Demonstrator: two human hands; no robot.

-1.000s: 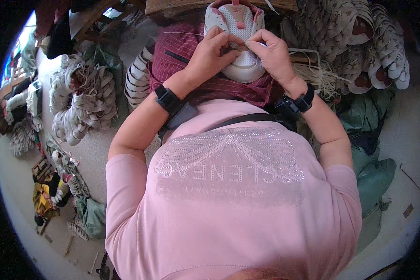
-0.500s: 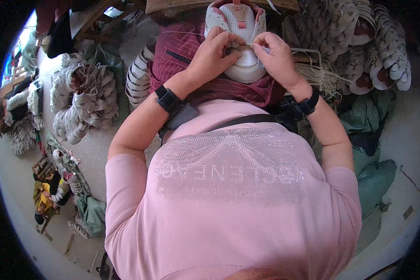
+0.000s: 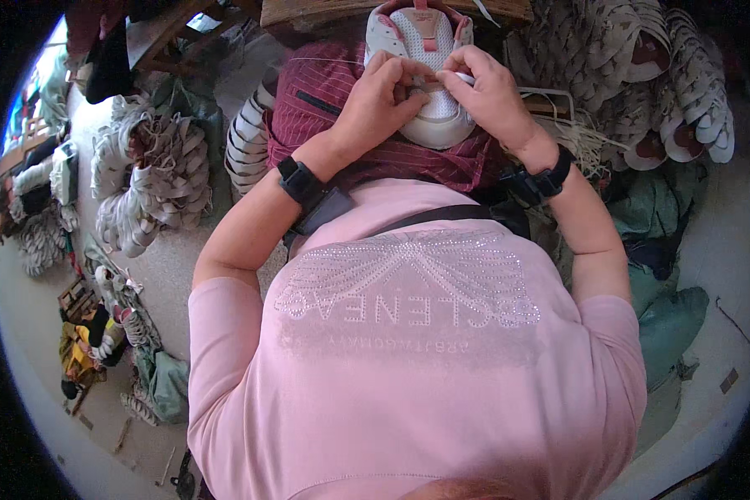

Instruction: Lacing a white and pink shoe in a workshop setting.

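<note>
A white shoe with a pink lining [image 3: 440, 132] rests on my lap, its rounded toe toward me and its mesh tongue showing between my hands. My left hand [image 3: 383, 93] is closed on the shoe's left side, thumb and fingers pinched at the lower end of the lacing opening. Opposite it, my right hand [image 3: 490, 93] pinches thumb and forefinger together at the same spot. A bit of white shoelace [image 3: 465, 78] shows at the right fingers. The fingertips nearly meet, and they hide most of the lace and the eyelets.
A wooden edge [image 3: 308, 12] lies just past the shoe. Bundled shoe parts hang at the right [image 3: 683, 92] and lie heaped at the left [image 3: 152, 175]. Pale loose strips [image 3: 579, 137] are beside my right wrist. Green sacks [image 3: 667, 321] sit lower right. Another person in yellow [image 3: 77, 354] is far left.
My right hand has shifted slightly up and left, toward the left fingertips, and a white bit of lace now shows by it. My left hand and the shoe have hardly moved.
</note>
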